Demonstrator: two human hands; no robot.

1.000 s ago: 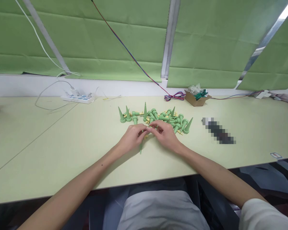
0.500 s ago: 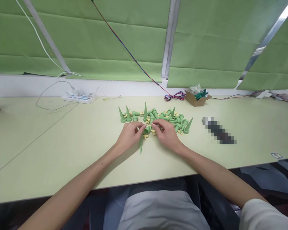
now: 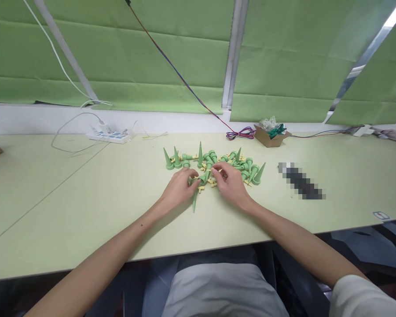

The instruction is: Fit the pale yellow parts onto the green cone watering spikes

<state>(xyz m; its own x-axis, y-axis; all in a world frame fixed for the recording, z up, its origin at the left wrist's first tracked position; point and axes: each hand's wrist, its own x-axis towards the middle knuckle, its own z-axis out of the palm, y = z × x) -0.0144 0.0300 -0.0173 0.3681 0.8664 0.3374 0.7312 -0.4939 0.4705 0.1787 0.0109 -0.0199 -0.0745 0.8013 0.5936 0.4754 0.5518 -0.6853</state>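
My left hand (image 3: 181, 187) is closed in a pinch at the near left of a pile of green plastic spikes (image 3: 249, 164). Green plastic shows between its thumb and fingers, but what they grip is hidden. Just right of its fingertips lies a green spike with a hollow, open end (image 3: 203, 179). Below that hand another green spike (image 3: 194, 201) points toward me, its wide end covered. My right hand (image 3: 230, 181) pinches over the middle of the pile, with something too small to name at its fingertips. Small yellow T-shaped fittings (image 3: 201, 189) lie among the spikes.
Several spikes (image 3: 200, 154) stand upright on their wide ends. Behind the pile are a coiled red-and-blue cable (image 3: 240, 133) and a small cardboard box (image 3: 269, 139) with plastic wrap. A power strip (image 3: 110, 135) sits back left. A pixelated dark object (image 3: 300, 180) lies right.
My fingertips have moved slightly apart: the left hand has lowered a little to the left, and the right hand has shifted slightly right. More of the hollow-ended spike shows between them.
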